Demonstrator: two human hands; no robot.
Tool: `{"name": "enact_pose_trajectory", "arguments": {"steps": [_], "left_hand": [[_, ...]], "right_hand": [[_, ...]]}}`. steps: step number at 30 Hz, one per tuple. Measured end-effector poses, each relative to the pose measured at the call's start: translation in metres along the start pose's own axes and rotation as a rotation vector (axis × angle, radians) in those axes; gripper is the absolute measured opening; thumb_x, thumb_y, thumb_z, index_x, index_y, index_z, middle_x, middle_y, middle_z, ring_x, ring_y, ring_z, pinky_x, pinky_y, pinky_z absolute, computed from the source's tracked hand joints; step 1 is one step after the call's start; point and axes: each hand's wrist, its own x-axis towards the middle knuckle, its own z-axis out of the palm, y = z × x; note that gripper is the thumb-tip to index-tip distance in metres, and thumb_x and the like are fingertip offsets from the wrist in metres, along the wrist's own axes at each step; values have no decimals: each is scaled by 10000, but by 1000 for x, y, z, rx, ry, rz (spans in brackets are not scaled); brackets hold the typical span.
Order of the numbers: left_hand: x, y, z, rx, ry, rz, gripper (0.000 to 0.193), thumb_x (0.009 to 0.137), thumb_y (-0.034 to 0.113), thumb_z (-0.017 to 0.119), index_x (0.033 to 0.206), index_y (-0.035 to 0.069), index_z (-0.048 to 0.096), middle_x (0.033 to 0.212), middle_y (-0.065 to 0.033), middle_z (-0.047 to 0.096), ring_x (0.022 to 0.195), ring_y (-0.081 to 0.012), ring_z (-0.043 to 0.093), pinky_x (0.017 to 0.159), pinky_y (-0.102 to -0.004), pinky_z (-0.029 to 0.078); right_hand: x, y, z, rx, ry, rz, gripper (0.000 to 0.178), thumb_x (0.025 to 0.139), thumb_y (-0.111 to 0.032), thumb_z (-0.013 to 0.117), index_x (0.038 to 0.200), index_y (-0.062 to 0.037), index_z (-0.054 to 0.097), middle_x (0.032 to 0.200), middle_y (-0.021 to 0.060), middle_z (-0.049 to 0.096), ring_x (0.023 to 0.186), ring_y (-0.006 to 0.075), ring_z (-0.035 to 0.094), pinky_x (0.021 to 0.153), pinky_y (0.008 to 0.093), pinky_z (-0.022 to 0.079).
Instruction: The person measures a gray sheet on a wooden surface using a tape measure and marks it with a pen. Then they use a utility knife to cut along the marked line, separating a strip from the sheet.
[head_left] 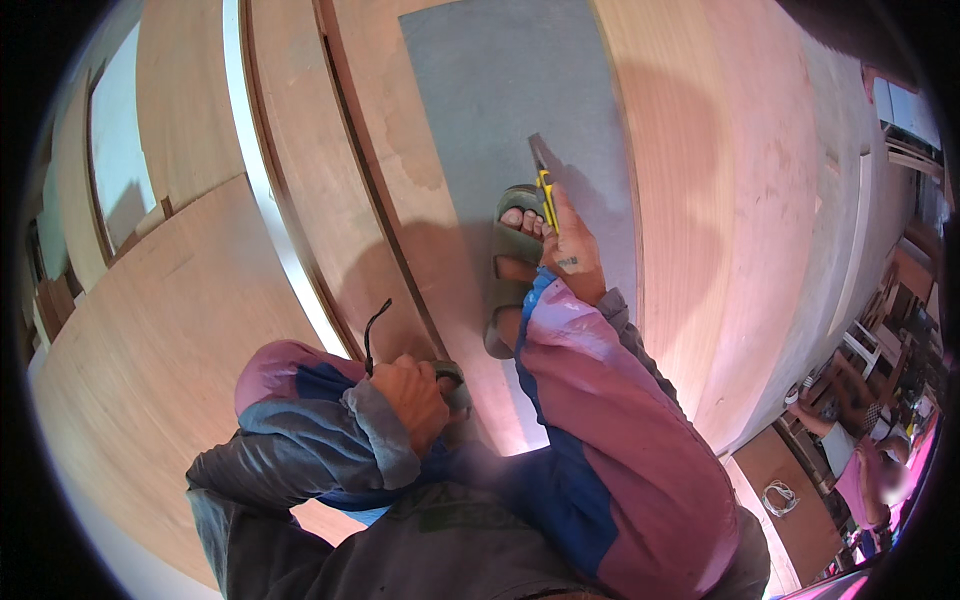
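My left hand (410,398) is closed in front of my left knee. A thin black curved piece like the arm of a pair of glasses (369,335) sticks up from its fingers; the rest is hidden in the hand. On the other side, my right hand (580,245) grips a yellow utility knife (546,198) beside my sandalled right foot (512,250). The knife points away from me, over a grey sheet (500,70) that lies on wooden boards. Its dark tip is close to the sheet; whether they touch I cannot tell.
Long wooden panels (190,270) spread out on the left, with a pale strip (262,170) between them. More boards (690,200) lie to the right. Far right are a coiled white cord (779,498) on a brown board, and a person in pink (862,485).
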Motion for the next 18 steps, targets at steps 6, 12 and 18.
{"name": "enact_pose_trajectory", "arguments": {"steps": [6,12,18], "left_hand": [[5,9,6,-33,-6,-172,303,949,358,590,1147,174,728,1077,-81,649,1046,-252,620,784,-422,506],[3,-10,-19,26,311,288,313,745,163,705,1031,39,686,1007,-108,660,900,-314,659,701,-435,538],[-30,-71,-107,-979,796,885,390,793,197,731,1081,-53,653,1098,-229,679,839,-268,681,708,-358,560]], "right_hand": [[7,3,-33,-102,43,-73,593,934,-4,520,1507,-36,375,1125,211,646,920,259,663,819,352,537],[22,-14,-95,48,357,8,591,962,-58,547,1523,-62,363,1047,183,645,722,195,625,680,350,542],[-1,35,-90,-175,566,8,547,935,-111,619,1419,40,411,1097,265,614,921,373,640,806,438,516]]}}
